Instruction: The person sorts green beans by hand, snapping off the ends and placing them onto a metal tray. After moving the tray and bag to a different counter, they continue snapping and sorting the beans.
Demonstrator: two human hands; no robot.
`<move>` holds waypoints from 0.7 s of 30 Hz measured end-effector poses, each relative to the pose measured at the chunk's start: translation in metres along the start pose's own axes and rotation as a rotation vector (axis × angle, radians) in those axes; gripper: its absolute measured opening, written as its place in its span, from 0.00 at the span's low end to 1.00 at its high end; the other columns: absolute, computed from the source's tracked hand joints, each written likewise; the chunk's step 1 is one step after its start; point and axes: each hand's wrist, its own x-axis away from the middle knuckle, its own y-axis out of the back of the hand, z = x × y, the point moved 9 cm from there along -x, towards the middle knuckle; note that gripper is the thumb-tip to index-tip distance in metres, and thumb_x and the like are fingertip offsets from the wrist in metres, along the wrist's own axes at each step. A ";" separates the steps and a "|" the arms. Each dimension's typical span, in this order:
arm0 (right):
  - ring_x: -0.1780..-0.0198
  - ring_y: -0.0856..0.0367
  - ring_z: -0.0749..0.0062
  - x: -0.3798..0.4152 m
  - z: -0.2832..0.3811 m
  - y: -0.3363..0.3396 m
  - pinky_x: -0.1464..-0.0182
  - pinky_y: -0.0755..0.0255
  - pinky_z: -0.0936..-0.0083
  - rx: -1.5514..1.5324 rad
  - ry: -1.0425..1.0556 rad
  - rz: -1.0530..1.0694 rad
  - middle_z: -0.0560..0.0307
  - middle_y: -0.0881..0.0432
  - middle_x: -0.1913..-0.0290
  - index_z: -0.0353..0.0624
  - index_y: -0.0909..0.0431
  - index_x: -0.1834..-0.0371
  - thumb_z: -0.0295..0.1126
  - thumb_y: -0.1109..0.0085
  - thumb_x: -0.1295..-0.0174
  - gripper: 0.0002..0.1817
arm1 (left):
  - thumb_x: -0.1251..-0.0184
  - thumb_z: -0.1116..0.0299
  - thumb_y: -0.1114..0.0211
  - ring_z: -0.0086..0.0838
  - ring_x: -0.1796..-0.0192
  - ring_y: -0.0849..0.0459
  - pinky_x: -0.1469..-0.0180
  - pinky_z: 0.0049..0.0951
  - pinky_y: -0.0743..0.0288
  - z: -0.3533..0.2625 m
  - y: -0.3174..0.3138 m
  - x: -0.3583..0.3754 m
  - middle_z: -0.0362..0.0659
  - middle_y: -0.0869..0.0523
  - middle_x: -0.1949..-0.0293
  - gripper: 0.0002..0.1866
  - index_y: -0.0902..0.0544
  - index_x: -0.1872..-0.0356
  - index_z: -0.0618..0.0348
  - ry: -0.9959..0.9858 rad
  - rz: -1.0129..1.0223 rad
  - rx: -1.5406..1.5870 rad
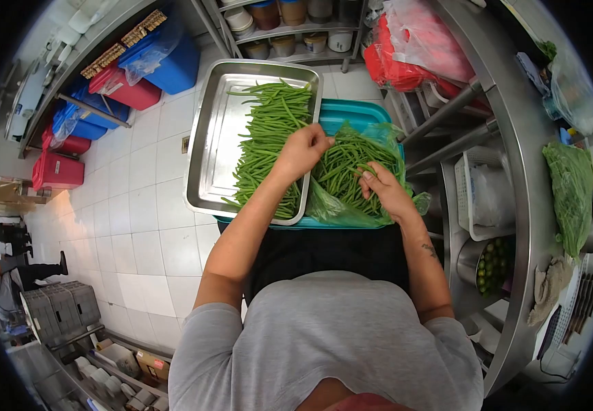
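Observation:
Long green beans lie side by side in a stainless steel tray, filling its right part. Beside it, a teal plastic tub carries an open clear green plastic bag with a loose heap of green beans. My left hand is over the tray's right rim, fingers curled together; what they hold, if anything, is hidden. Over the right side of the heap, my right hand pinches a green bean between thumb and fingers.
Steel shelving with tubs stands ahead. Blue bins and red bins line the left. A steel counter runs along the right, over a white basket and a bowl of small green fruit. Another person is far left.

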 end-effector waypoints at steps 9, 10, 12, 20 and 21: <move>0.70 0.32 0.80 -0.005 -0.002 -0.003 0.63 0.34 0.82 0.142 0.016 -0.019 0.64 0.31 0.71 0.36 0.32 0.50 0.33 0.57 0.28 0.12 | 0.37 0.70 0.39 0.21 0.75 0.29 0.70 0.24 0.32 0.001 -0.026 0.005 0.39 0.24 0.78 0.07 0.24 0.67 0.65 -0.027 -0.105 0.211; 0.70 0.31 0.80 -0.005 -0.003 -0.004 0.64 0.34 0.81 0.159 0.011 -0.020 0.64 0.31 0.71 0.36 0.32 0.50 0.33 0.56 0.28 0.12 | 0.37 0.71 0.39 0.20 0.75 0.30 0.70 0.24 0.33 0.001 -0.028 0.005 0.38 0.24 0.78 0.07 0.24 0.67 0.65 -0.035 -0.087 0.199; 0.70 0.31 0.80 -0.007 -0.001 -0.007 0.64 0.34 0.81 0.158 0.015 -0.010 0.64 0.30 0.70 0.35 0.32 0.50 0.32 0.56 0.29 0.12 | 0.37 0.71 0.40 0.20 0.76 0.30 0.71 0.23 0.34 -0.002 -0.034 0.004 0.37 0.25 0.78 0.07 0.24 0.68 0.66 -0.051 -0.044 0.174; 0.71 0.33 0.79 -0.031 -0.018 0.016 0.65 0.34 0.80 -0.085 -0.009 -0.041 0.62 0.30 0.69 0.31 0.31 0.50 0.32 0.55 0.29 0.14 | 0.36 0.73 0.43 0.17 0.77 0.34 0.74 0.21 0.39 -0.022 -0.044 0.026 0.33 0.27 0.77 0.05 0.24 0.71 0.62 0.125 0.211 0.564; 0.70 0.33 0.78 -0.030 -0.011 0.014 0.64 0.34 0.79 -0.216 0.015 -0.014 0.62 0.30 0.69 0.32 0.31 0.51 0.32 0.55 0.29 0.13 | 0.37 0.74 0.42 0.19 0.77 0.34 0.74 0.22 0.37 -0.027 -0.039 0.028 0.33 0.27 0.78 0.04 0.24 0.71 0.62 0.096 0.170 0.506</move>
